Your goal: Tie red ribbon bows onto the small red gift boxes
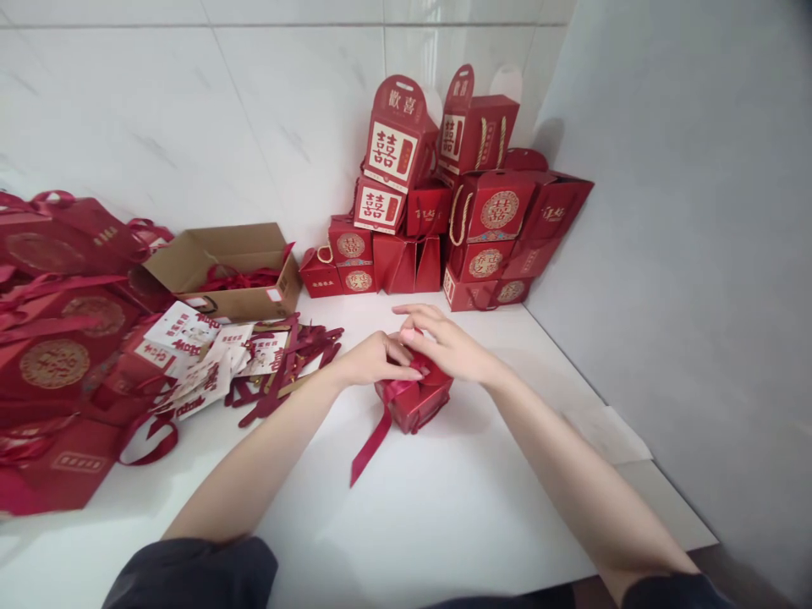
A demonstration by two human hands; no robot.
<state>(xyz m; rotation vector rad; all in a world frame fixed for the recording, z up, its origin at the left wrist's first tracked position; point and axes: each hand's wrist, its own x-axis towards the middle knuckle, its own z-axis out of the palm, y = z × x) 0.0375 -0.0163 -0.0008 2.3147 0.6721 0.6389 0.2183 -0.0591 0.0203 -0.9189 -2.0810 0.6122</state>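
A small red gift box (426, 406) stands on the white table in front of me, with a dark red ribbon (371, 448) across its top and one tail hanging down to the table. My left hand (379, 359) is at the left of the box's top, thumb and fingers pinched on the ribbon. Over the top from the right comes my right hand (441, 342), its upper fingers stretched out and its lower fingertips closed on the ribbon by the left fingers. The hands partly cover the ribbon's knot or loop.
Stacked red boxes (498, 207) stand at the back against the wall. Left of centre are a cardboard box (234, 304) holding red ribbons, several printed cards (209, 372) and a heap of dark red strips (292, 372). Ribboned red boxes (57, 364) pile up at the far left.
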